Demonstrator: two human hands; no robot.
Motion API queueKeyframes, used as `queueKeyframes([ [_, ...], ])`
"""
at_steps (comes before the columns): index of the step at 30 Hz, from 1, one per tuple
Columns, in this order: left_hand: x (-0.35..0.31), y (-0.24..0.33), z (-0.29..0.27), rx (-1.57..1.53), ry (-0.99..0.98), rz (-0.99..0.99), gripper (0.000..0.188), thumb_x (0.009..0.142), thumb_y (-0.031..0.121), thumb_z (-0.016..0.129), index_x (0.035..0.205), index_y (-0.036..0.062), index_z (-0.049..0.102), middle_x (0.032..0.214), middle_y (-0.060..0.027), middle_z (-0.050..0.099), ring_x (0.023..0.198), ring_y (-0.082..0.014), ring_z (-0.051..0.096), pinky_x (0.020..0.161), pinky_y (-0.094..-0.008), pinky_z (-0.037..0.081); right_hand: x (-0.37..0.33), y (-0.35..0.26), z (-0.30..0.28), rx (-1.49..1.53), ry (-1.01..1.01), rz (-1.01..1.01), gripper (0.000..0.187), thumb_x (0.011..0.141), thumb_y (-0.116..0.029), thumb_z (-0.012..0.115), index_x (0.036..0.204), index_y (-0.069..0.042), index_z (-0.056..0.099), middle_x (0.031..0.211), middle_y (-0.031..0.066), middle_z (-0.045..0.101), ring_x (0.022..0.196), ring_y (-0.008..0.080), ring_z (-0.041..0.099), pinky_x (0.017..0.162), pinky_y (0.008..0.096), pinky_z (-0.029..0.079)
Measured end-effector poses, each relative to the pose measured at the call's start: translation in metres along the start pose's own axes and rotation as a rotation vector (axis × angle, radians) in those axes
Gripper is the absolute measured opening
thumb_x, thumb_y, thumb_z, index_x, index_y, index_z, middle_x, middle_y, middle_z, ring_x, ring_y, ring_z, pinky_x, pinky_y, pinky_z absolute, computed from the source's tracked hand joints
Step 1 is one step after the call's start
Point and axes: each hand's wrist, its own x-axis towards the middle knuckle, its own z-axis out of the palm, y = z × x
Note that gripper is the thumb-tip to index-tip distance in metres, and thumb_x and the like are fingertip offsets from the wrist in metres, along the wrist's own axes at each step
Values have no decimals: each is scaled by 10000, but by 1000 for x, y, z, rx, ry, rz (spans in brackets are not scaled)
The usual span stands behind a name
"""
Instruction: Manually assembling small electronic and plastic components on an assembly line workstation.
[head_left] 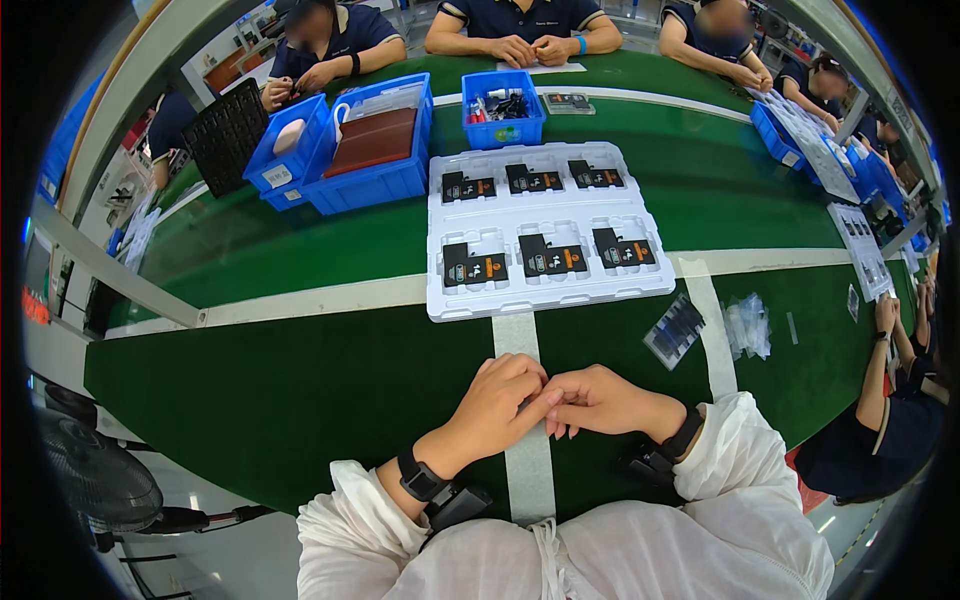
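My left hand [503,398] and my right hand [598,398] meet over the pale strip on the green table, their fingertips touching. Both are closed, with the fingers curled; whatever may lie between them is hidden, though a small dark patch shows under the left fingers. Beyond them lies a white plastic tray [535,207] with two rows of moulded pockets. Flat black L-shaped pieces with orange marks, resembling phone batteries [552,257], sit in these pockets. Right of my hands is a clear sleeve with dark strips [675,331], nearest to the right hand.
Loose clear plastic strips [747,326] lie at the right. Blue bins [375,180] stand behind the tray at left, one holding a brown folder [372,142]; a smaller blue bin [503,132] holds small items. Other people work across the table and at right. A black fan [98,475] stands lower left.
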Motion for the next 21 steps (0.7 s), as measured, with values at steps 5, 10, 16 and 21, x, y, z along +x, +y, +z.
queueKeyframes([
  [5,0,-2,2,-7,17,25,240,834,236,571,710,30,554,811,-58,522,747,-227,491,699,-325,347,0,2,-1,9,3,1,94,885,-100,499,922,-27,545,786,42,601,699,88,586,605,220,500],
  [10,0,1,0,4,-3,1,246,828,198,575,659,39,494,833,-69,550,778,-229,518,719,-326,356,-1,0,0,16,4,3,93,885,-100,497,916,-27,545,786,42,601,699,87,586,607,220,500],
  [16,-2,-1,2,-7,20,21,258,832,235,572,681,31,525,807,-59,521,747,-230,488,695,-326,345,-1,0,1,2,-3,11,101,888,-92,493,935,-20,545,798,49,608,707,93,594,608,217,494],
  [21,-1,-1,1,-9,17,16,269,834,239,571,670,34,514,805,-60,519,736,-232,481,693,-326,344,-1,0,0,19,-3,29,110,889,-79,491,957,-13,546,812,53,614,724,97,600,611,215,488],
])
